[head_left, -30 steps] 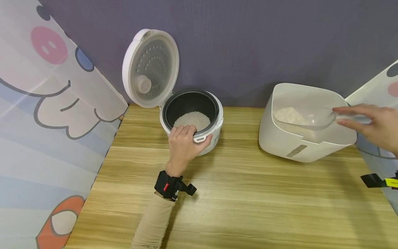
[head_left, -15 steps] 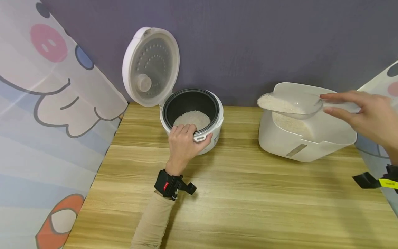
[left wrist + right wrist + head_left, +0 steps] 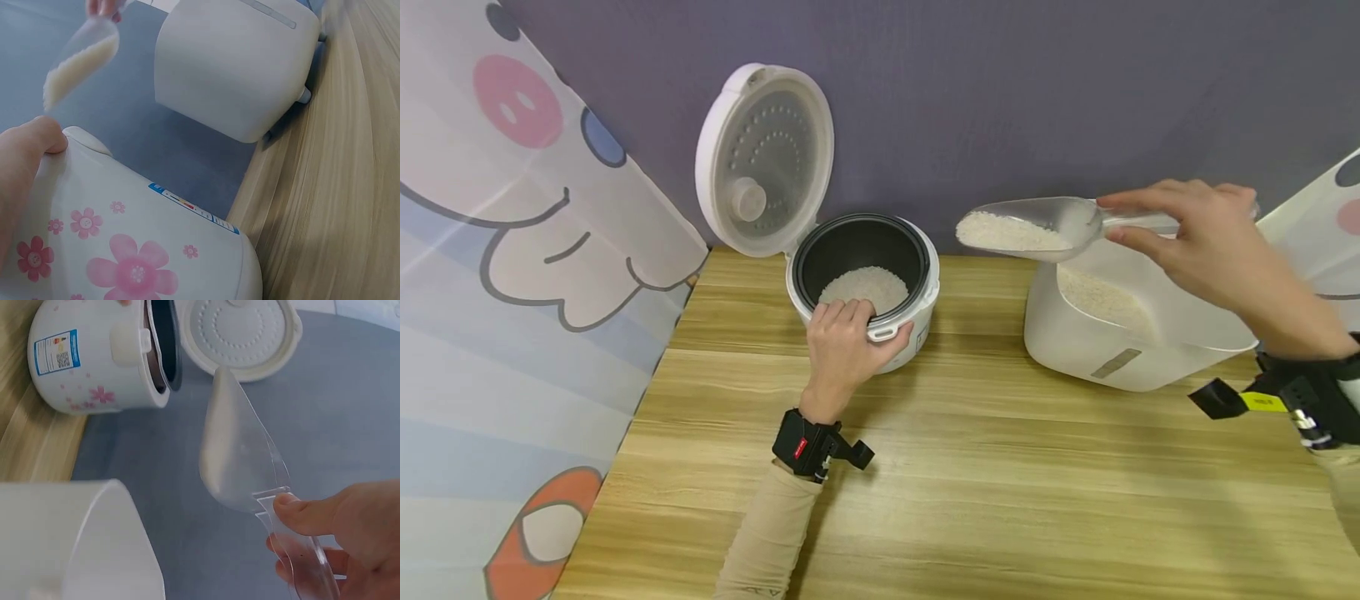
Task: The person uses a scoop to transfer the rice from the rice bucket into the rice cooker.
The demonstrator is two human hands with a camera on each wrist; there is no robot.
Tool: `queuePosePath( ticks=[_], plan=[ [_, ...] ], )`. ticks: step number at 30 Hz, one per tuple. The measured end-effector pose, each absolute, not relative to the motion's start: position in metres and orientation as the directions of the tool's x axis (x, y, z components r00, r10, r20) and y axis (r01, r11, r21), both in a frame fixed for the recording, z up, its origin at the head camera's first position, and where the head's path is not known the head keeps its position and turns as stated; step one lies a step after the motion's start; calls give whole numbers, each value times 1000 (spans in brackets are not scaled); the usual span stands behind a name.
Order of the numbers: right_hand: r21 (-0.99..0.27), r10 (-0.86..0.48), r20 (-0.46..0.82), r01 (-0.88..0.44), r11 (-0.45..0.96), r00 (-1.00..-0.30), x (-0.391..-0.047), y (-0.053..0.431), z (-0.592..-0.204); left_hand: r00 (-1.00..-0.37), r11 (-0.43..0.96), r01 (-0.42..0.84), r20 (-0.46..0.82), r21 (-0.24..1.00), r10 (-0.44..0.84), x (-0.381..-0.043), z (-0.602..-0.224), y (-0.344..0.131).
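My right hand (image 3: 1202, 242) grips the handle of a clear plastic scoop (image 3: 240, 450) that carries white rice (image 3: 1011, 232). The scoop is in the air between the rice bin (image 3: 1078, 354) and the rice cooker (image 3: 917, 337), its tip toward the cooker. With fingers curled over the front rim of the cooker, my left hand (image 3: 842, 346) holds it, thumb beside the latch. Inside the dark inner pot (image 3: 865, 242) lies a mound of rice (image 3: 868, 286). The cooker's lid (image 3: 767, 158) stands raised at the back left. More rice (image 3: 1105, 300) lies in the white bin.
The wooden table (image 3: 970, 500) carries the cooker and the bin, both near the grey back wall (image 3: 970, 100). Cartoon-printed panels (image 3: 550, 400) border the table at left and right. Pink flowers decorate the cooker's side in the left wrist view.
My right hand has lifted the scoop of rice out of the bin and moved it left, toward the cooker. My left hand stays on the cooker's rim.
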State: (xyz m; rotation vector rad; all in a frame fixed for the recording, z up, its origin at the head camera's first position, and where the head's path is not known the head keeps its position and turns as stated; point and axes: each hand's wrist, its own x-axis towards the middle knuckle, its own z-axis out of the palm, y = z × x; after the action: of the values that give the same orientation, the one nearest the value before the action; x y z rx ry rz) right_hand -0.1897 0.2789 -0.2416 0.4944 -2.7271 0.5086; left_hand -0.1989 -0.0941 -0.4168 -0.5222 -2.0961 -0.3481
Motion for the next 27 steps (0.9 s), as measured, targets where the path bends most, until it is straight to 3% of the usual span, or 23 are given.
queuePosePath(
  ticks=[10, 27],
  plan=[
    [-285, -329, 425, -470, 835, -843, -205, 231, -241, -481, 871, 490, 847, 43, 229, -197, -418, -93],
    [-167, -385, 587, -572, 803, -712, -215, 190, -263, -482, 869, 492, 846, 46, 229, -195, -417, -92]
  ],
)
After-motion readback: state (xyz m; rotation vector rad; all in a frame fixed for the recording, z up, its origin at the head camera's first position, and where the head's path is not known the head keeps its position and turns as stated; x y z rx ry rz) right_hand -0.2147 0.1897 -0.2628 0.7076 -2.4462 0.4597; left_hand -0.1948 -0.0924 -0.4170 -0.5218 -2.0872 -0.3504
